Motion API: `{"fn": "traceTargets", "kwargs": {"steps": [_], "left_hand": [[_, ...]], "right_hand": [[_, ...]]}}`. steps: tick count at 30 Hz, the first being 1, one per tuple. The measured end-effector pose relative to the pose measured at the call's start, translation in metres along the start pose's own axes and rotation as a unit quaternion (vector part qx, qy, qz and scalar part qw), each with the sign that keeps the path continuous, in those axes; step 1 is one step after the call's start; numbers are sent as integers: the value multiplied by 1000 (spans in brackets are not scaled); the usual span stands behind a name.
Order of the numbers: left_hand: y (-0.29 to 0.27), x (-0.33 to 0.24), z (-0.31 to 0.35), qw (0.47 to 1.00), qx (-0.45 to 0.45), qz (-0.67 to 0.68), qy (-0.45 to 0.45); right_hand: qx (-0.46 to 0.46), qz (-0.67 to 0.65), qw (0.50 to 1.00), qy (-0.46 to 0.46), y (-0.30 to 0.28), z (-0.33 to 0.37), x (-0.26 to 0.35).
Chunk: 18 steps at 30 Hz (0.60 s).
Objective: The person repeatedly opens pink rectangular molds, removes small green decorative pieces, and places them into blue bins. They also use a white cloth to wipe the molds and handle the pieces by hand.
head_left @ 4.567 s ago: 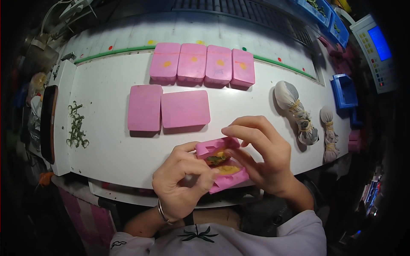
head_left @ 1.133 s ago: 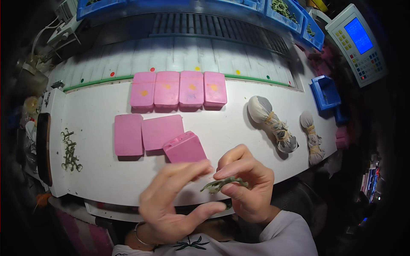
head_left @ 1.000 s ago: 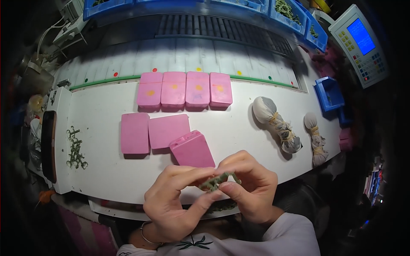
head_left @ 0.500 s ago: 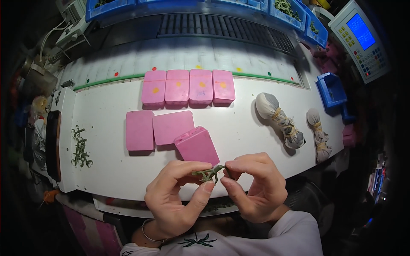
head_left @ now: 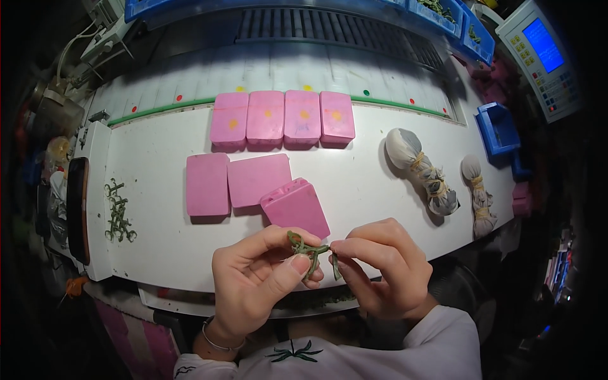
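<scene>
Left hand (head_left: pixel 256 285) and right hand (head_left: pixel 383 275) together pinch a small green twisted plant sprig (head_left: pixel 308 253), held between both sets of fingertips above the white table's (head_left: pixel 152 253) near edge. A tilted pink rectangular plastic box (head_left: pixel 296 207) lies just behind the sprig.

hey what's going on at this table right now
A person holds a small green twisted stem piece between both hands, the left hand and right hand pinching it above the near edge of the white table. A pink box lies tilted just beyond the hands, near six more pink boxes. Green pieces lie at the left, two tied cloth bundles at the right.
</scene>
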<state>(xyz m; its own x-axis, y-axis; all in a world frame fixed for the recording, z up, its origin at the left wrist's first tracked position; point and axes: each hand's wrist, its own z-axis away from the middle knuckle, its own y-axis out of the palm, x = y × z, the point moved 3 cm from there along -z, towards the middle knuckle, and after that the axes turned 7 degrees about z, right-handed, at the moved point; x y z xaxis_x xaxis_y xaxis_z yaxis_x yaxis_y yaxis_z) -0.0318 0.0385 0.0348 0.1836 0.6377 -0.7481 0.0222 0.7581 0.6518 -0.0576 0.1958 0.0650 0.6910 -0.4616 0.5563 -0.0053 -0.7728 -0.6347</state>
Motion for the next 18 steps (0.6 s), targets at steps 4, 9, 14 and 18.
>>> {"fn": "traceTargets", "kwargs": {"steps": [4, 9, 14, 18], "left_hand": [[-2, -1, -2, 999, 23, 7, -30], [4, 5, 0, 1000, 8, -12, -11], [3, 23, 5, 998, -54, 0, 23], [5, 34, 8, 995, -29, 73, 67]], "right_hand": [[-1, -16, 1000, -3, 0, 0, -3], [-7, 4, 1000, -8, -2, 2, -5], [-2, -21, 997, 79, -2, 4, 0], [-7, -18, 996, 90, -1, 6, 2]]}}
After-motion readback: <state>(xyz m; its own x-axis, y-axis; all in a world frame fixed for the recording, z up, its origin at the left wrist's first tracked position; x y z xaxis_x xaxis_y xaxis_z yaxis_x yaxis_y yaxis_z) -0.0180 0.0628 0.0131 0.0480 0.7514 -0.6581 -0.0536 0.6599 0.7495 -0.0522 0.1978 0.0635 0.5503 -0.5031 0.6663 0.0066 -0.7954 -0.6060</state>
